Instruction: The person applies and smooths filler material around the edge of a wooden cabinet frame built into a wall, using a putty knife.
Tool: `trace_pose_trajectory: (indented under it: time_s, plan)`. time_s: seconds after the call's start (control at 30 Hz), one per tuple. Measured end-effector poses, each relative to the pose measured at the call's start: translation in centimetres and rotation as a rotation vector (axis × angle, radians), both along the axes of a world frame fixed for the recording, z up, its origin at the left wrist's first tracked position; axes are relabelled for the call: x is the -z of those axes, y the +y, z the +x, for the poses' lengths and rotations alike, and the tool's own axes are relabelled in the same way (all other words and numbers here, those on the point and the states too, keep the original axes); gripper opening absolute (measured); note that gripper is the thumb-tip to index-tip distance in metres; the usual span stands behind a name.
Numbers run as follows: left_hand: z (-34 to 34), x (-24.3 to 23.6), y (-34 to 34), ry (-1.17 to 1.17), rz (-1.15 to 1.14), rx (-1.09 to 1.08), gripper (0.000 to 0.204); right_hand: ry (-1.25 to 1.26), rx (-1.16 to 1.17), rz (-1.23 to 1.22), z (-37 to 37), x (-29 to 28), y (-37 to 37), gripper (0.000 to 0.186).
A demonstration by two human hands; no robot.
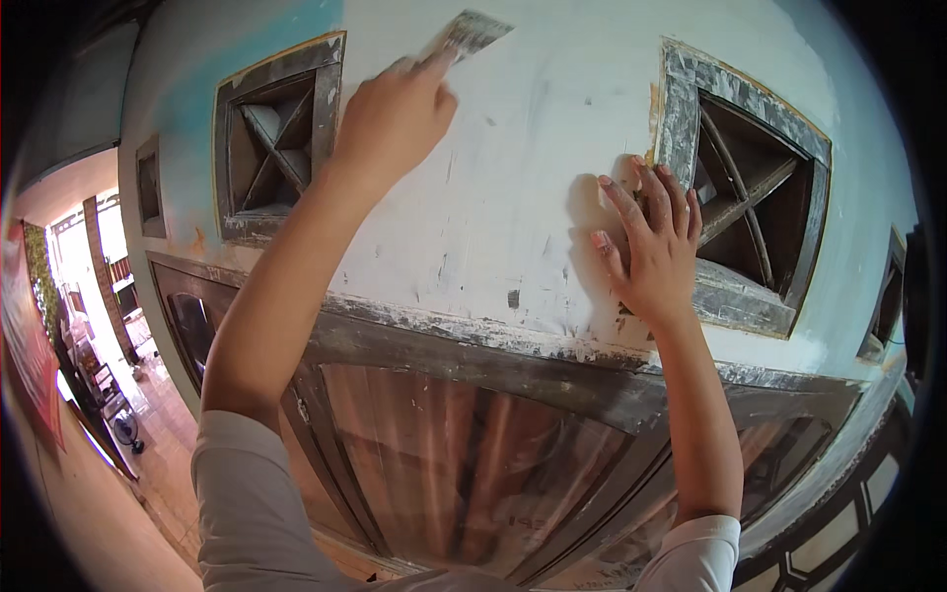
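My left hand is raised high on the wall, its fingers wrapped round a putty knife. The wide flat blade, smeared with grey-white, points up and to the right against the wall; the handle is mostly hidden in my grip. White filler with dark scuffs covers this part of the wall. My right hand lies against the wall with fingers stretched out, holding nothing. White residue marks its fingertips, which reach the left edge of a dark wooden vent frame with crossed slats.
A second crossed-slat vent sits left of my left forearm. Below runs a paint-spattered wooden ledge above glazed panels with reddish curtains behind. At the far left, a bright doorway opens onto a tiled floor with a small fan.
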State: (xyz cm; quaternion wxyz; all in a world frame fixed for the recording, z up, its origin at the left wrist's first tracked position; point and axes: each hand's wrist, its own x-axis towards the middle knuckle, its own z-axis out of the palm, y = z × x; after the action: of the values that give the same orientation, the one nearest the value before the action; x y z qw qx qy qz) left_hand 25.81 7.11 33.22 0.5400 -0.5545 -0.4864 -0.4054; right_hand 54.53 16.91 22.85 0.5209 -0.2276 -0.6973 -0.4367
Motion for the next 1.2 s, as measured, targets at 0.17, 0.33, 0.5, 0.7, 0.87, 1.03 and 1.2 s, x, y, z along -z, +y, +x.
trace_pose_trajectory:
  time_s: [0.17,0.33,0.5,0.7,0.87,1.03,1.2]
  plan:
    - [2.3,-0.4,-0.2,-0.005,0.029,-0.004,0.031,0.023,-0.015,-0.006,0.2,0.4,0.4,0.051]
    - [2.9,1.1,0.2,-0.035,0.010,0.038,0.029,0.037,-0.026,-0.006,0.1,0.5,0.2,0.049]
    - [3.5,-4.1,1.1,-0.026,0.073,-0.019,0.029,0.055,-0.043,-0.004,0.0,0.6,0.5,0.049]
    - [5.4,0.5,1.9,0.000,0.023,-0.009,0.035,0.175,-0.089,0.011,0.7,0.8,1.2,0.052]
    - [6.6,-2.6,2.0,0.000,0.042,0.029,0.035,0.167,-0.092,0.019,0.3,0.9,1.1,0.050]
    - [7.6,-2.9,1.3,-0.008,-0.062,-0.023,0.044,0.225,-0.079,-0.009,0.7,1.1,1.3,0.050]
    - [9.1,3.8,2.7,0.044,-0.085,0.043,0.046,0.309,-0.092,-0.014,0.9,1.4,1.6,0.050]
